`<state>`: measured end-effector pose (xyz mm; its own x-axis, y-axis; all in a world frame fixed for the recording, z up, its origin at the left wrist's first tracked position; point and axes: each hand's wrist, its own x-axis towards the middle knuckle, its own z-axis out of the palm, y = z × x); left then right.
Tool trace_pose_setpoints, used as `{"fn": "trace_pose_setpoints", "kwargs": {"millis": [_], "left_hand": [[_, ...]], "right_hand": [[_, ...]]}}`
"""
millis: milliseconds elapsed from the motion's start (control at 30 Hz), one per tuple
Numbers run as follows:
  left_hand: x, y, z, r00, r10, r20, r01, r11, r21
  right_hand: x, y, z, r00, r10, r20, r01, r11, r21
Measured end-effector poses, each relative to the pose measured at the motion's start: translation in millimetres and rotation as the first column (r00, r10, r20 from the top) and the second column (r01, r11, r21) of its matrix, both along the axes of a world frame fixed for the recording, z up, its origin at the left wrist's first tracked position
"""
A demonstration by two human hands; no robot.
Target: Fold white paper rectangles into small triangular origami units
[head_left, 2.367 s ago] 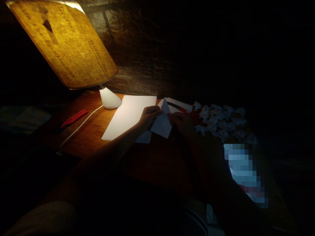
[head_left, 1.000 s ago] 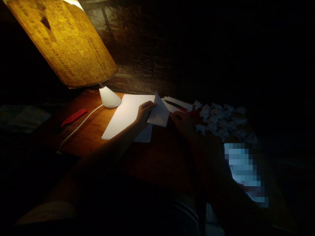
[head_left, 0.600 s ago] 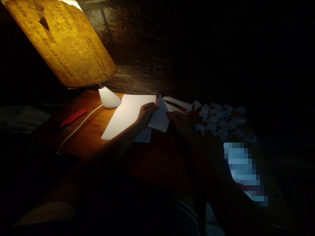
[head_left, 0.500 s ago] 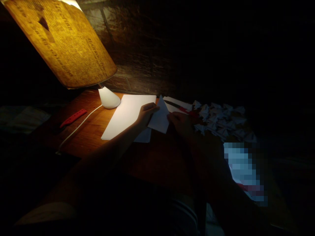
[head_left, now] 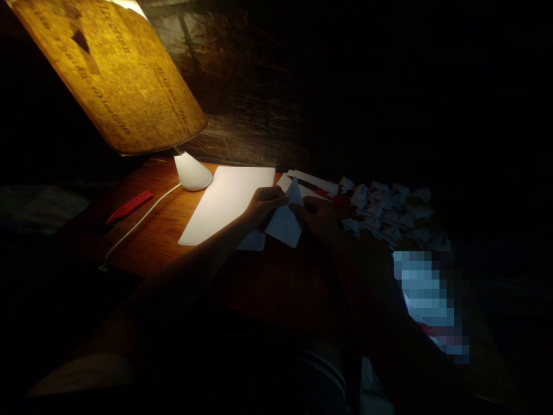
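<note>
A folded piece of white paper (head_left: 285,225), pointed at the top, is held up between my two hands above the table. My left hand (head_left: 264,203) pinches its left side near the tip. On the opposite edge, the fingers of my right hand (head_left: 318,218) are closed on the paper, though deep shadow hides much of that hand. Beneath my left forearm lies a stack of white paper sheets (head_left: 228,199). Beyond my right hand sit several small folded paper pieces (head_left: 380,210), bunched together.
A lit lamp with a printed shade (head_left: 116,75) and white base (head_left: 192,172) stands at the left; its cord (head_left: 142,222) crosses the wooden table (head_left: 159,248). A red strap-like object (head_left: 129,207) lies nearby. Scissors with red handles (head_left: 339,199) rest on paper behind. A bright blurred screen (head_left: 425,300) is at right.
The folded paper has shifted slightly down and right with both hands. My left hand has come closer to the tip, and my right fingers now reach further over the paper.
</note>
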<state>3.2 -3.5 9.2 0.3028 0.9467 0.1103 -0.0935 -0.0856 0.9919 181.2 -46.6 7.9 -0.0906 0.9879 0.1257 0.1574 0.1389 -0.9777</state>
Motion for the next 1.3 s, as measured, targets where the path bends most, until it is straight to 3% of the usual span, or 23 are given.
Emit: {"fn": "trace_pose_setpoints", "kwargs": {"millis": [167,433,800,1300], "left_hand": [[0.1,-1.2,-2.3,0.999,-0.026,-0.031,0.028,0.997,0.066],[0.9,2.3,-5.5,0.997,0.041,-0.062,-0.031,0.987,0.16],[1.5,1.1,-4.3,0.996,0.075,-0.044,-0.07,0.991,0.11],[0.3,4.6,-2.7,0.992,0.116,0.051,-0.119,0.991,0.064]], "right_hand": [[5.1,1.5,-4.8,0.997,0.064,0.032,-0.063,0.998,-0.03],[8.7,0.3,-1.4,0.967,0.148,0.208,-0.144,0.989,-0.035],[7.8,-4.1,5.7,0.932,0.155,0.326,-0.147,0.988,-0.049],[5.0,-1.9,3.2,0.955,0.129,0.267,-0.135,0.991,0.006]]}}
